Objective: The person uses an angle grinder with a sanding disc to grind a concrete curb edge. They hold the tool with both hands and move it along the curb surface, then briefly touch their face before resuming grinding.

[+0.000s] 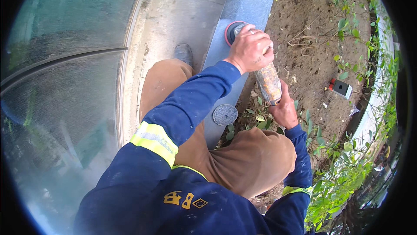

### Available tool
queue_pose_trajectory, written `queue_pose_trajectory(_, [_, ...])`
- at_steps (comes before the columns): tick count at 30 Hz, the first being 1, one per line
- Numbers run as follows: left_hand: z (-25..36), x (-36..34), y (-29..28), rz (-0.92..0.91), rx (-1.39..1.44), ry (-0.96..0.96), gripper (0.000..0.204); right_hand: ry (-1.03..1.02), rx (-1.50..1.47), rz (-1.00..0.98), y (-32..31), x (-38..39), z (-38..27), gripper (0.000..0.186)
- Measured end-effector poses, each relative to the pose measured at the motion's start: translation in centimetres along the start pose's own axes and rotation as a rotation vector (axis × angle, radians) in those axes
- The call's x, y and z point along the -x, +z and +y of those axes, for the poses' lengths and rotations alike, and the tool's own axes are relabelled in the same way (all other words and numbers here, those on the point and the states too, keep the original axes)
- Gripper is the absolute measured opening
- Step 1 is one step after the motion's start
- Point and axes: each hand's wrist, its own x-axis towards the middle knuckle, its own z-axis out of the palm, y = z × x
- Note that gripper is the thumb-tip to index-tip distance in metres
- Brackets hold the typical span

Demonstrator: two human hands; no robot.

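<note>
An angle grinder with a worn, stained body [268,81] is held in both hands. My left hand [251,49] wraps round its front end, close to the head. Farther back, my right hand [285,110] grips the rear of the body. The grinder's round disc with a red rim [229,33] is against the smooth grey ledge [249,0]; my left hand partly hides it. Nearer to me, a round grey pad with a textured face [225,115] lies on the same ledge.
Left of the ledge runs a pale concrete strip [193,9] beside large glass panels [65,105]. Bare soil [312,31] and leafy plants [343,178] border it on the right. A small black-and-grey block with an orange end [342,88] lies on the soil.
</note>
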Motion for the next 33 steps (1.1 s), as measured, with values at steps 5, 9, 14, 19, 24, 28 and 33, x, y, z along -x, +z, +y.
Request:
queue_pose_trajectory(5, [0.9,2.5,-2.2,0.033,-0.015,-0.078,0.006,-0.053,0.042,-0.074,0.5,0.6,0.1,0.083])
queue_pose_trajectory(9, [2.4,3.4,-1.7,0.062,-0.026,-0.082,0.006,-0.037,0.027,-0.078,0.1,2.0,0.2,0.083])
queue_pose_trajectory(14, [2.2,1.8,-0.1,0.058,0.025,-0.054,0.006,0.048,0.058,-0.035,-0.6,1.8,0.3,0.085])
queue_pose_trajectory(19, [-0.4,-0.8,-0.3,0.026,-0.011,-0.017,0.006,-0.034,0.031,-0.004,-0.6,-1.1,-0.4,0.085])
queue_pose_trajectory(24, [-1.9,-0.3,-2.2,0.023,-0.025,-0.007,0.006,-0.082,0.011,-0.037,0.2,-2.2,-1.2,0.083])
queue_pose_trajectory(28, [-0.5,1.4,-2.6,0.052,-0.035,-0.059,0.006,-0.070,0.009,-0.073,0.4,-1.0,-0.7,0.082])
queue_pose_trajectory(33, [1.4,2.1,-1.5,0.066,-0.014,-0.060,0.005,0.002,0.043,-0.076,-0.3,1.0,-0.5,0.083])
